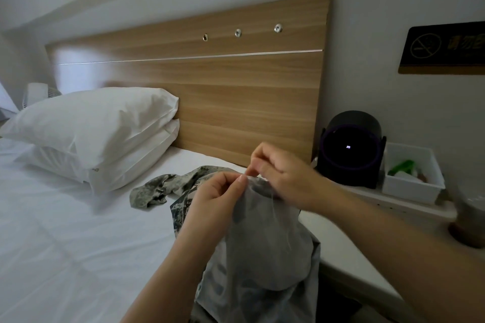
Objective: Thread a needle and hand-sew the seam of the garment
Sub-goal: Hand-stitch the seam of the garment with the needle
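Note:
A grey camouflage garment (265, 238) is lifted up in front of me, its far part trailing onto the white bed (65, 231). My left hand (217, 199) pinches the garment's top edge between thumb and fingers. My right hand (283, 176) is just behind that edge, fingers curled and pinched together at the fabric; the needle is too small to make out. A thin pale thread (278, 207) hangs down over the cloth below my right hand.
Two stacked white pillows (97, 128) lie at the left against the wooden headboard (210, 97). On the bedside shelf at the right stand a black round device (351, 149), a white tray (412, 183) with small items, and a blurred cup (469, 220).

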A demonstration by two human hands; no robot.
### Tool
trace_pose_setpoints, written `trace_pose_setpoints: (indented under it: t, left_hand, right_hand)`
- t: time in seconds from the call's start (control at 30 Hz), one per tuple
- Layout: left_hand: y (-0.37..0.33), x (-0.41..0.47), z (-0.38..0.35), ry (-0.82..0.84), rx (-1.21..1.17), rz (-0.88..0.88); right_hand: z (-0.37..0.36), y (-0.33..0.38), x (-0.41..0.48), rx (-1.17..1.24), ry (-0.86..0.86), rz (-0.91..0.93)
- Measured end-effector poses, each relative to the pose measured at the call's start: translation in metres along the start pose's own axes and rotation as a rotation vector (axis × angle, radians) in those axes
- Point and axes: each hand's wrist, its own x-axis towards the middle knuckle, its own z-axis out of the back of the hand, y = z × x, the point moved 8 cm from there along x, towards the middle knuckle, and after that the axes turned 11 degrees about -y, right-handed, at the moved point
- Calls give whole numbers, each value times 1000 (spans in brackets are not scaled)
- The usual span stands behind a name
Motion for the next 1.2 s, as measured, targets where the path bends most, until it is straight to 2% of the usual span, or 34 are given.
trace_pose_setpoints:
  t: [0.1,0.3,0.4,0.5,0.67,0.8,1.0,1.2]
  left_hand:
    - [-3,-3,-3,31,26,-24]
    - [-3,-8,0,32,143,-92]
    - [-4,-11,-5,30,159,-124]
    - [-5,-13,-9,68,157,-133]
    - [-4,-15,-12,189,224,-144]
    - [-3,-16,-13,212,288,-165]
    - [-2,-14,-13,205,354,-181]
    - [-5,-15,-13,196,393,-206]
  right_hand:
    - [-10,-6,-3,-26,-114,82]
    - [11,-11,-9,54,-338,120]
    - [19,-12,-13,29,-356,92]
    - [21,-15,-15,7,-243,56]
    - [19,-32,-16,-56,136,-113]
    - [22,-35,-17,-151,325,-169]
    - [21,-35,-17,-223,434,-173]
    - [22,-33,-17,-206,432,-190]
